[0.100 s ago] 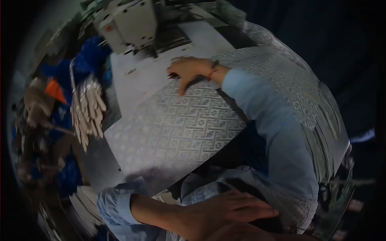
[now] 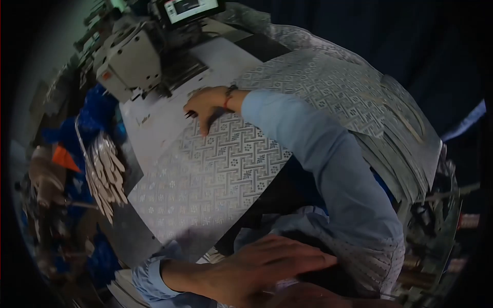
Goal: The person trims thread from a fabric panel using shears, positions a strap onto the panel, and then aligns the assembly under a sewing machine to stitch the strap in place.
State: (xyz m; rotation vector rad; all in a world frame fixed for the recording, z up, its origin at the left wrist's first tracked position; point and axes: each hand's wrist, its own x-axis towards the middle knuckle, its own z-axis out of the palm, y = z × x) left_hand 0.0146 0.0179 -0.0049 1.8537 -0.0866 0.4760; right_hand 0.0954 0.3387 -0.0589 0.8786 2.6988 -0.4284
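A sheet with a silvery lattice and flower pattern (image 2: 241,164) lies on the work surface in front of me. My right hand (image 2: 208,105) reaches over its far corner, fingers bent and thumb spread apart from them. Small dark points show at those fingertips; I cannot make out what they are. Low in the view, close to my body, my left hand (image 2: 272,264) stretches its fingers out to the right, lying together, with nothing visible in it. Beyond my right hand stands a pale sewing machine head (image 2: 128,64), its needle area above the white surface.
White gloves (image 2: 105,169) hang at the left beside blue plastic (image 2: 95,113) and an orange piece (image 2: 65,158). A stack of similar patterned sheets (image 2: 328,87) lies at the right. A lit screen (image 2: 187,9) is at the top. Dark cloth covers the upper right.
The whole view has turned, so machine and sheet appear farther left and more of the screen shows. My right hand stays over the same corner; my left hand has barely moved.
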